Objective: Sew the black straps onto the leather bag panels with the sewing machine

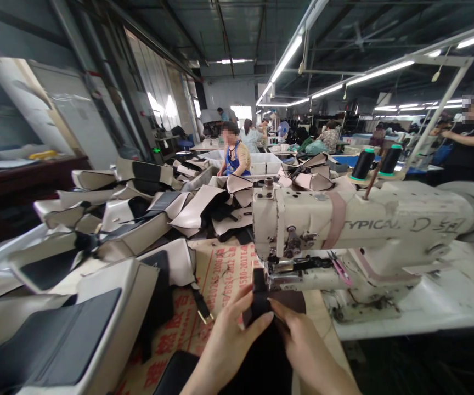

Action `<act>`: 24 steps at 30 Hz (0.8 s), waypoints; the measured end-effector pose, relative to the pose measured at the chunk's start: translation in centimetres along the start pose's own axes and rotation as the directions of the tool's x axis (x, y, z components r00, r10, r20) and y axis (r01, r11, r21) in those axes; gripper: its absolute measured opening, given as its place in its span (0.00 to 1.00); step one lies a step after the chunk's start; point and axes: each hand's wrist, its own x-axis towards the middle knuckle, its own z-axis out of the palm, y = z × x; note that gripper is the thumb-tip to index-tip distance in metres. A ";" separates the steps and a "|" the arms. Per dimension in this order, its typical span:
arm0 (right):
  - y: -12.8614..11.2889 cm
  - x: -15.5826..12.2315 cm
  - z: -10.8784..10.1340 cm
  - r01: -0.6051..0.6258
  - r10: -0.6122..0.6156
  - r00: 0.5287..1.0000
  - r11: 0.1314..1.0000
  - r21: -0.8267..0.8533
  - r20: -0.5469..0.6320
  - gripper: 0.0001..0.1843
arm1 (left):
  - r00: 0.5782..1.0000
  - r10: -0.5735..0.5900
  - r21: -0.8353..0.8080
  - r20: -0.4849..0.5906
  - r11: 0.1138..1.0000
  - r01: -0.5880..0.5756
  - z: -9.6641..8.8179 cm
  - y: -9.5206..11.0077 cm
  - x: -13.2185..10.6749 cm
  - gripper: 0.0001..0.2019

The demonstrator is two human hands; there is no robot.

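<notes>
Both of my hands grip a black fabric piece (267, 351) in front of the sewing machine (368, 219). My left hand (231, 337) pinches its left side, the thumb lying across the dark material. On the other side, my right hand (303, 340) is closed on the right edge, its thumb near the left one. A black strap end (258, 278) stands up from the piece, close to the machine's cylinder arm (290, 281). Brown material (294, 300) shows behind my right fingers. Left of my left hand hangs a black strap with a metal buckle (205, 317).
Stacked beige and black bag pieces (146, 219) fill the left side. Printed brown board (208, 263) lies beneath them. Pink-handled scissors (340, 270) rest on the machine, with black thread cones (362, 163) behind. A co-worker (235, 156) sits ahead; another person (473, 140) stands at right.
</notes>
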 end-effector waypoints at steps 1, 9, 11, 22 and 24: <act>0.2 0.1 0.0 0.009 -0.009 1.000 1.000 0.029 0.007 0.23 | 1.000 0.018 -0.055 0.009 0.998 -0.017 0.1 0.3 0.1 0.15; 1.0 -0.4 -0.4 0.018 -0.021 0.999 0.995 0.101 0.029 0.20 | 0.982 0.182 0.136 0.056 0.973 -0.188 -0.6 1.1 -3.4 0.22; 0.9 -0.5 -0.6 0.009 -0.010 1.000 0.995 0.095 0.012 0.20 | 0.996 0.085 0.191 0.011 0.978 -0.085 -0.8 0.7 -3.7 0.16; 0.4 -0.1 -3.8 0.203 -0.208 0.960 0.978 0.049 0.186 0.21 | 0.926 -0.282 0.722 0.250 0.692 0.015 -1.3 1.7 -1.5 0.31; 1.4 -0.3 -4.3 0.275 -0.271 0.932 0.961 0.020 0.240 0.23 | 0.917 -0.315 0.743 0.245 0.669 0.031 -1.4 2.7 -1.5 0.30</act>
